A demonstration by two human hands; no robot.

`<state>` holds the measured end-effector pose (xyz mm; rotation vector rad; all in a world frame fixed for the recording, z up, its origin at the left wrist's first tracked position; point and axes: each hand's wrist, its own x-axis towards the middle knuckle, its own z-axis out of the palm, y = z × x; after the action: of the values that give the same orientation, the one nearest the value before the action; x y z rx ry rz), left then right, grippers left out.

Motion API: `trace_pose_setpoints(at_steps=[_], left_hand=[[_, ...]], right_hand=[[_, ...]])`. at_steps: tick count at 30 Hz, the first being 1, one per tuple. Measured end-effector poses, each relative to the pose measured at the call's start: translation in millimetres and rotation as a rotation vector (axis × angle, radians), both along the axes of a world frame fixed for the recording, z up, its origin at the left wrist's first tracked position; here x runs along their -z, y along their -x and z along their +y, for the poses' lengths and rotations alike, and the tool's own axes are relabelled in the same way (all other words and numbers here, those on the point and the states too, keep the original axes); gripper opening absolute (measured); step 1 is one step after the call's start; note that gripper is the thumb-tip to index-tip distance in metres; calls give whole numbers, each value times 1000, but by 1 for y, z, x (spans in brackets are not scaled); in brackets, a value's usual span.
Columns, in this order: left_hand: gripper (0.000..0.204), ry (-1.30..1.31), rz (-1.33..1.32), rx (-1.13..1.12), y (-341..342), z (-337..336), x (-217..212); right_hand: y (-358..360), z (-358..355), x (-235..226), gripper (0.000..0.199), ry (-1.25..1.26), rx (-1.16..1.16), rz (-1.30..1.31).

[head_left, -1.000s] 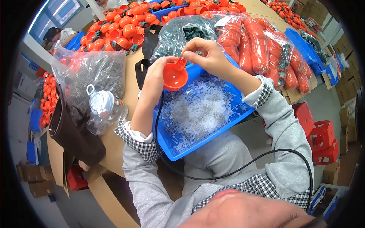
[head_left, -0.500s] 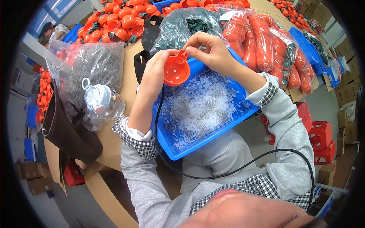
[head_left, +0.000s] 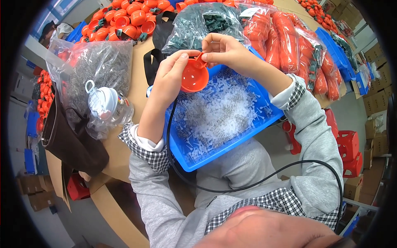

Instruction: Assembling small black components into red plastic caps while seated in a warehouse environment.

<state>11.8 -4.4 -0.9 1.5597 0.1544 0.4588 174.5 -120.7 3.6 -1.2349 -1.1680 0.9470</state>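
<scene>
My left hand (head_left: 168, 75) is closed around the left side of a small orange-red plastic cup (head_left: 194, 77), its bowl facing up toward me. At the cup's narrow upper tab, the thumb and fingers of my right hand (head_left: 223, 50) pinch together. My fingertips hide most of that tab, and any small part between them cannot be made out. Below both hands, a blue plastic bin (head_left: 191, 164) tilts against my lap. Inside it lie many small white plastic pins (head_left: 217, 118) mixed with thin metal springs (head_left: 194, 112).
A clear bag of springs (head_left: 99, 66), a lidded drinking bottle (head_left: 105, 103) and a dark brown bag (head_left: 72, 142) are at left. Beyond the bin sit a bag of dark green parts (head_left: 186, 31), bagged orange cups (head_left: 285, 41) and loose orange cups (head_left: 128, 20). A black cable (head_left: 248, 189) crosses my lap.
The cup has shifted slightly right in the picture and turned a little. My right fingers now cover more of its tab.
</scene>
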Motion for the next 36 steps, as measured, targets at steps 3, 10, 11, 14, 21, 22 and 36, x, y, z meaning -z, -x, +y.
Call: trace_pose_setpoints(at_steps=[3,10,11,14,21,22,36], left_hand=[[34,-7,-23,-27,1,2,-1],[42,187,-73,-67,4,13,2],[41,180,-65,-52,4,14,4],[41,165,-45,-25,3,12,2],[40,131,-36,-54,4,6,0],[40,130,-35,-57,6,7,0],[28,96,194,172,9,-2,3]], right_hand=[[5,2,2,20,-21,59,13],[17,-3,14,23,231,-173,-1014],[20,-5,21,19,295,-172,-1048],[25,-5,28,21,379,-176,-1058],[15,-5,14,14,185,-235,-896],[16,-3,6,13,215,-186,-735],[4,-6,-9,20,-28,-105,-214]])
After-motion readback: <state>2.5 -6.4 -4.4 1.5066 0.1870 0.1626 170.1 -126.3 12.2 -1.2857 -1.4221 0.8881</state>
